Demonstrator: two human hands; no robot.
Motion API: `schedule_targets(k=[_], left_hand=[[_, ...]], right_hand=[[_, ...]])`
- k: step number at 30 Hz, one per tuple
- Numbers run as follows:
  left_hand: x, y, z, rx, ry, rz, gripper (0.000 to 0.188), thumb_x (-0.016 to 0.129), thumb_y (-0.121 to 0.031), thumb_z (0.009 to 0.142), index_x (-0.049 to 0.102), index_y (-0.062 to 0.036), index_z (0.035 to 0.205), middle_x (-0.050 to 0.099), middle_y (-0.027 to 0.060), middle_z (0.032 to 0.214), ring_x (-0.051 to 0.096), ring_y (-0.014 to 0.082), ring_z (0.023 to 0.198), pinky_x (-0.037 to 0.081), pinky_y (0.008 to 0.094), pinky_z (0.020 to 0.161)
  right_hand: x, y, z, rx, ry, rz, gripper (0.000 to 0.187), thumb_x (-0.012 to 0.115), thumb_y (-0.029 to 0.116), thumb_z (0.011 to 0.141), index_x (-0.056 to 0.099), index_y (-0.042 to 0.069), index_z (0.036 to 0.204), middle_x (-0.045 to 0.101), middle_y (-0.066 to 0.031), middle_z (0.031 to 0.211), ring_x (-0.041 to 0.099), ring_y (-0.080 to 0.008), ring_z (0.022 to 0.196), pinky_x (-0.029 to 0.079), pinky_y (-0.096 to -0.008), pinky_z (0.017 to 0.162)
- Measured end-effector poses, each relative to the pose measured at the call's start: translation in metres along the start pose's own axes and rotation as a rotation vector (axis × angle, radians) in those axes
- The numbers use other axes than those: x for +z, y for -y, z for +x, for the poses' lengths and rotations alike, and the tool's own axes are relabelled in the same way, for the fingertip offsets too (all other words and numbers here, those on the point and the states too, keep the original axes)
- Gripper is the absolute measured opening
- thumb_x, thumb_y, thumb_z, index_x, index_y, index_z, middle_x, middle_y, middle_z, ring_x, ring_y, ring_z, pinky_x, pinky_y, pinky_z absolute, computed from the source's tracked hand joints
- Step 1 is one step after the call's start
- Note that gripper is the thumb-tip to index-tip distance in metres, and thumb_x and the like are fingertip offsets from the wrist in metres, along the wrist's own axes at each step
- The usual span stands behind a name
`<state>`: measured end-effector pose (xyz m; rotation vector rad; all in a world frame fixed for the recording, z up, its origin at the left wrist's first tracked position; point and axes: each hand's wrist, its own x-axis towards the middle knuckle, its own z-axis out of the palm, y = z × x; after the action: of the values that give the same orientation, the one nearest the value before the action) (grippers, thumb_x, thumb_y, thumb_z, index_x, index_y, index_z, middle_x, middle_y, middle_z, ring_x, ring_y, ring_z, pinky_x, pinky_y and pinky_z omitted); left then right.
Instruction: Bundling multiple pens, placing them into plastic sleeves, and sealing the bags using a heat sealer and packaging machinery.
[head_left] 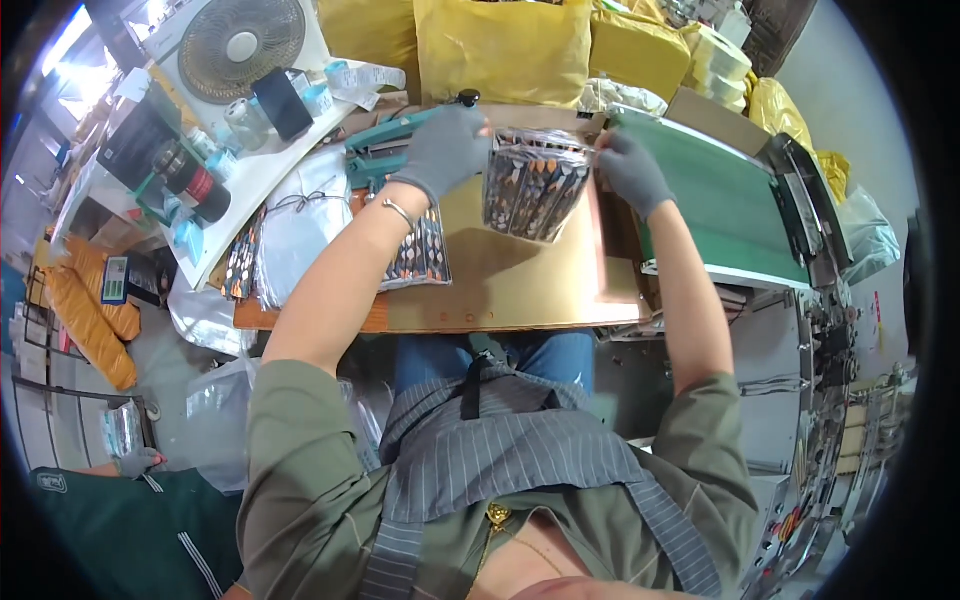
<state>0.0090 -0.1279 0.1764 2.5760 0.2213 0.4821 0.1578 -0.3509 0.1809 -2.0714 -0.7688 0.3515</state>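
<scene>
A clear plastic bag of dark packets (535, 188) with an orange and white pattern hangs upright over the table, between my two grey-gloved hands. My left hand (446, 152) is closed at the bag's upper left corner. On the other side my right hand (635, 172) pinches the upper right corner, fingers closed. Below my left wrist lie more patterned packets (420, 255) on the table. Beside them rests a stack of clear plastic bags (300, 235). Behind my left hand stands a teal metal tool (385, 140) with a dark knob; its kind is partly hidden.
A green conveyor belt (715, 195) with a white edge adjoins the brown tabletop (470, 300) on the right. Yellow sacks (505, 50) line the back. On a white side table stand a fan (242, 45) and a dark flask (190, 182). Another person's sleeve (130, 535) shows lower left.
</scene>
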Motion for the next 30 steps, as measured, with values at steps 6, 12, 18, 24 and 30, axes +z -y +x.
schedule_targets(k=[6,12,18,24,30], left_hand=[[-0.037,-0.029,-0.029,-0.013,0.072,-0.428,0.023,0.053,-0.015,0.085,0.065,0.0021,0.092,0.063,0.0094,0.065,0.060,0.0148,0.052,0.048,0.0300,0.054],[-0.064,-0.033,-0.042,-0.021,-0.099,-0.687,0.024,0.061,-0.013,0.083,0.062,0.0021,0.102,0.063,0.0055,0.080,0.061,0.0136,0.068,0.049,0.0244,0.067],[-0.004,0.051,-0.062,-0.303,0.092,-1.035,0.040,0.076,-0.008,0.069,0.061,0.0018,0.105,0.066,0.0065,0.097,0.061,0.0146,0.086,0.048,0.0265,0.081],[0.072,0.144,-0.058,-0.526,-0.039,-1.124,0.044,0.077,-0.011,0.067,0.061,0.0009,0.107,0.065,0.0063,0.096,0.062,0.0136,0.085,0.049,0.0273,0.079],[0.074,0.214,-0.025,-0.974,-0.077,-0.991,0.045,0.080,-0.021,0.064,0.065,0.0063,0.096,0.067,0.0073,0.092,0.061,0.0139,0.077,0.047,0.0287,0.071]], right_hand=[[-0.019,0.038,-0.014,-0.398,-0.003,-0.248,0.023,0.061,0.020,0.081,0.056,0.000,0.092,0.059,-0.0046,0.071,0.059,-0.0144,0.065,0.050,-0.0265,0.065],[0.052,0.062,-0.021,-0.865,0.007,-0.501,0.029,0.065,0.029,0.084,0.059,0.002,0.090,0.058,-0.0048,0.061,0.057,-0.0123,0.059,0.045,-0.0285,0.055],[0.126,0.051,0.059,-0.486,0.047,-0.058,0.036,0.061,0.037,0.085,0.059,0.002,0.078,0.058,-0.0135,0.062,0.058,-0.0241,0.058,0.044,-0.0350,0.056],[0.176,0.005,0.192,-0.329,-0.450,-0.229,0.037,0.057,0.043,0.084,0.062,0.006,0.082,0.063,-0.0154,0.079,0.060,-0.0348,0.072,0.047,-0.0408,0.065],[0.187,0.102,0.196,-0.596,-0.292,-0.392,0.022,0.063,0.028,0.077,0.060,0.007,0.082,0.059,-0.0147,0.081,0.058,-0.0370,0.073,0.047,-0.0426,0.065]])
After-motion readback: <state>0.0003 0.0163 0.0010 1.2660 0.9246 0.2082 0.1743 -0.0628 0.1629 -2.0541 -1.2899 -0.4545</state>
